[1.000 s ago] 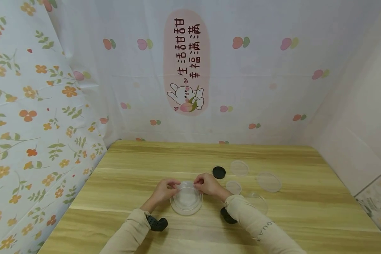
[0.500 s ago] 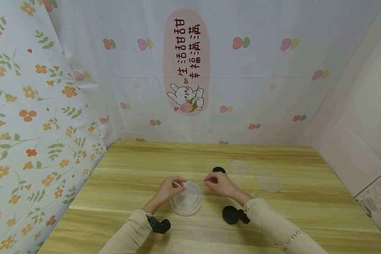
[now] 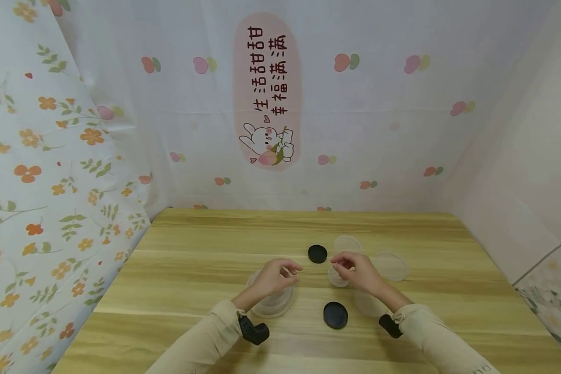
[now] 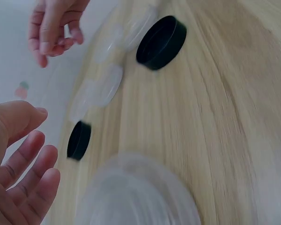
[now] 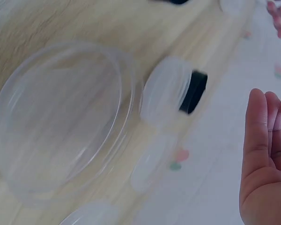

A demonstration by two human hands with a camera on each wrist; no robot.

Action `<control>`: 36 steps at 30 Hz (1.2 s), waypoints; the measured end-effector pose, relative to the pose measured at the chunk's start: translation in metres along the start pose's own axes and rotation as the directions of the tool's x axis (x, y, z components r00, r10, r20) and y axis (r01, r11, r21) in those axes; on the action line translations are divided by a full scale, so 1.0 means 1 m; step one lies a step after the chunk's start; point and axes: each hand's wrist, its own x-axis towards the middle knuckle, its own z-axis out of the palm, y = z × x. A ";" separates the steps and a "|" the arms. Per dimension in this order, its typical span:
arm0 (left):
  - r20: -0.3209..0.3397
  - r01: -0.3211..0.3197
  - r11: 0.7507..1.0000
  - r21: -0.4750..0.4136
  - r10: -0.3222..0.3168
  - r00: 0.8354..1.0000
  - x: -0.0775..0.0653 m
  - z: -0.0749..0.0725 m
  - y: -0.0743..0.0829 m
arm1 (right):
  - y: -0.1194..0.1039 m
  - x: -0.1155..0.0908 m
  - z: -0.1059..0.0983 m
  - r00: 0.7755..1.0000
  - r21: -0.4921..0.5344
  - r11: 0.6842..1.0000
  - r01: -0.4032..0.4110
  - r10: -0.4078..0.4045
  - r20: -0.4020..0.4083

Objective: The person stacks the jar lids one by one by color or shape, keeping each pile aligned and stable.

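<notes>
My left hand [image 3: 275, 275] hovers over a stack of clear round plastic dishes or lids [image 3: 277, 306], its fingers loosely bent and holding nothing. In the left wrist view the stack [image 4: 136, 197] lies below and beside the relaxed fingers. To the right, my right hand [image 3: 359, 271] is above a small clear lid [image 3: 337, 279] and grips nothing; its fingers look straight in the right wrist view. Between and beyond the hands lies a small black round lid [image 3: 317, 254]. Nearer the front is a larger black lid [image 3: 335, 315], raised rim upward.
More clear round lids lie on the right: one at the back [image 3: 348, 243], a wider one [image 3: 391, 267] and a large one [image 3: 365, 305] partly below the right forearm. A floral cloth [image 3: 75, 156] hangs along the table's left side.
Both hands have let go of the clear stack and moved right. The right hand has gone over the scattered clear lids, uncovering the black lids. The head view has shifted slightly.
</notes>
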 end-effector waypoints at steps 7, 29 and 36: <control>0.036 -0.043 0.999 0.031 0.042 0.998 0.021 0.025 0.015 | -0.008 -0.013 -0.026 0.996 0.013 0.999 -0.047 0.048 -0.078; 0.068 -0.063 0.958 0.280 0.046 0.997 0.088 0.091 0.044 | 0.046 -0.036 -0.072 0.981 -0.217 0.972 -0.090 0.049 -0.190; 0.119 -0.105 0.920 0.378 0.064 0.991 0.104 0.107 0.059 | 0.059 -0.041 -0.087 0.962 -0.257 0.948 -0.190 0.127 -0.242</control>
